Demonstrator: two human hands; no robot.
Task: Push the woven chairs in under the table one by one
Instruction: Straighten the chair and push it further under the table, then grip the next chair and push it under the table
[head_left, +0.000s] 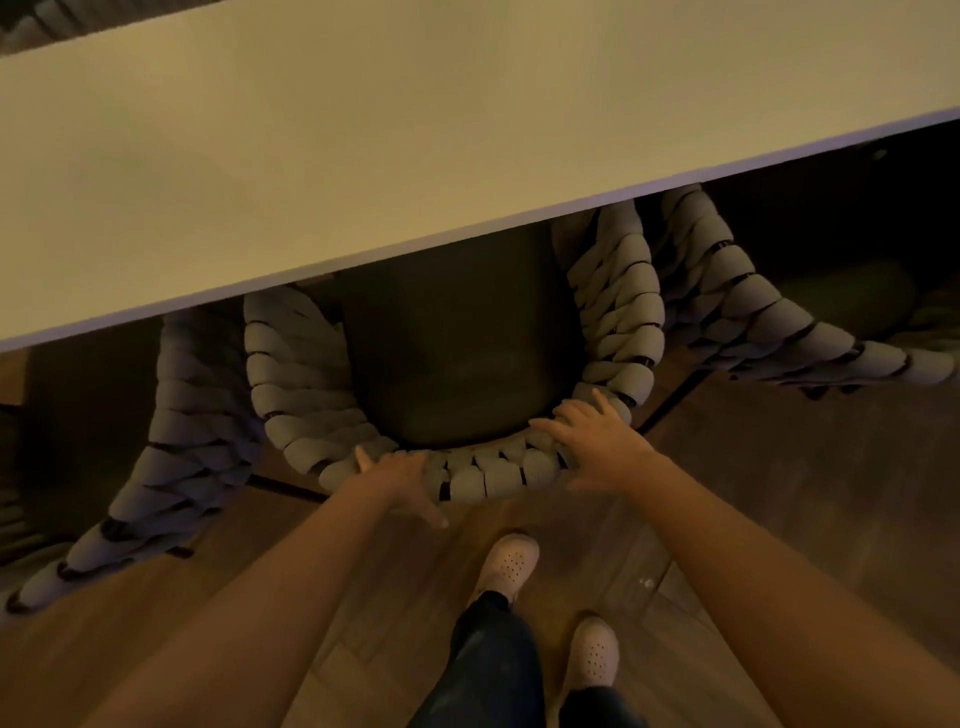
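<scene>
A grey woven chair with a dark seat cushion stands in front of me, its front part hidden under the pale table. My left hand lies flat on the rear left of the curved backrest, fingers spread. My right hand rests on the rear right of the same backrest, fingers apart, not curled around the weave. A second woven chair stands to the right and a third to the left, both partly under the table.
The table's long edge runs diagonally across the view. The floor is dark wood. My two white shoes stand just behind the middle chair. The neighbouring chairs sit close on either side.
</scene>
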